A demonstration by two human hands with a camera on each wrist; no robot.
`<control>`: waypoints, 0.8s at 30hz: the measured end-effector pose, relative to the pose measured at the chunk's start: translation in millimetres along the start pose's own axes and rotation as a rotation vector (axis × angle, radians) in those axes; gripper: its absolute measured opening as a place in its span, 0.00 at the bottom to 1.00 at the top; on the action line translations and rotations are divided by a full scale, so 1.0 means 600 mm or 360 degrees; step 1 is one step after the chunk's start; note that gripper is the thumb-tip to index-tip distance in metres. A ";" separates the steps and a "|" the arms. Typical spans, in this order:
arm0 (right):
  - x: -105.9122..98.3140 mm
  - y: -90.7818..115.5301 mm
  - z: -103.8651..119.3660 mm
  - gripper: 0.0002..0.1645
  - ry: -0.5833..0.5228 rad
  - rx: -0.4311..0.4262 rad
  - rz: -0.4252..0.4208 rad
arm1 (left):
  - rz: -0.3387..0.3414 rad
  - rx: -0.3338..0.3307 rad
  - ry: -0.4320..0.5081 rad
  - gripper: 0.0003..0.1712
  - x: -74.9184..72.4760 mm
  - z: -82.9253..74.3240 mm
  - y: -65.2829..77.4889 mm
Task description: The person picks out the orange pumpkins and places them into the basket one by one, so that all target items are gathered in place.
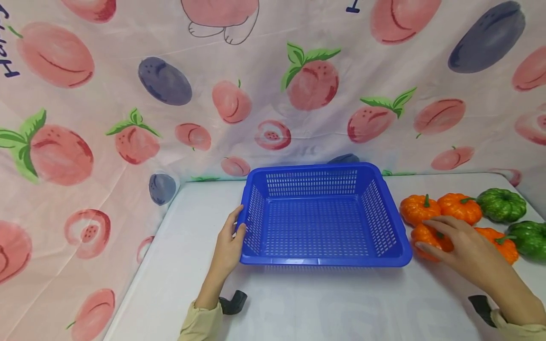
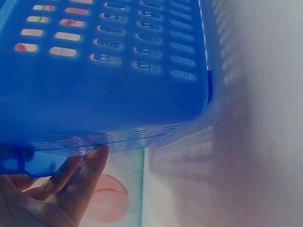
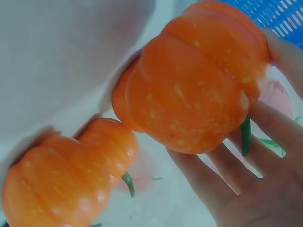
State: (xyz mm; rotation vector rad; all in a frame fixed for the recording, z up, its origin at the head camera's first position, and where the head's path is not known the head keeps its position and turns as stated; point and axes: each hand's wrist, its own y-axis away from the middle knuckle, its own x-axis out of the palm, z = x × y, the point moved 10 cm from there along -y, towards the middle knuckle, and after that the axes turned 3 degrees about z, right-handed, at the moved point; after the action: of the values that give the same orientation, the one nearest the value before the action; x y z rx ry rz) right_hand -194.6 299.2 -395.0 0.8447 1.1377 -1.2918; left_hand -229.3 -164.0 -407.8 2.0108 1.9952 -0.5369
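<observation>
A blue plastic basket [image 1: 320, 261] with slotted walls stands on the white table, nothing inside it. My left hand [image 1: 227, 248] holds its left rim; in the left wrist view the fingers [image 2: 90, 172] lie against the outer wall under the rim. To the right of the basket, my right hand [image 1: 467, 251] grips a small orange pumpkin [image 1: 426, 240] with a green stem. In the right wrist view, thumb and fingers spread around that pumpkin [image 3: 189, 85], the palm facing its stem side.
Behind the gripped pumpkin sit two orange pumpkins, one [image 1: 420, 210] beside the other [image 1: 459, 208]. Another orange pumpkin [image 1: 499, 244] is partly behind my right hand. Two green pumpkins, one farther back [image 1: 501, 205] and one nearer [image 1: 530, 240], stand at the far right. A fruit-print cloth [image 1: 264, 61] hangs behind the table.
</observation>
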 end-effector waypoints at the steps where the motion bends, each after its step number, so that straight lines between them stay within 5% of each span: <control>1: -0.003 0.000 0.002 0.42 0.0000 -0.0009 -0.0014 | 0.0000 -0.0001 0.0001 0.28 0.000 0.000 0.000; 24: -0.052 -0.013 0.044 0.39 -0.0037 -0.0118 -0.0146 | -0.0005 0.0015 0.0025 0.28 0.002 0.000 -0.001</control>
State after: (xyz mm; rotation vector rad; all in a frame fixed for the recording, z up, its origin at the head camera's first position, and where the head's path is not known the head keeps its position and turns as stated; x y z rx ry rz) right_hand -195.7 281.9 -357.2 0.7288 1.2102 -1.3227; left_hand -229.9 -163.3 -408.4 2.0239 2.0093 -0.5336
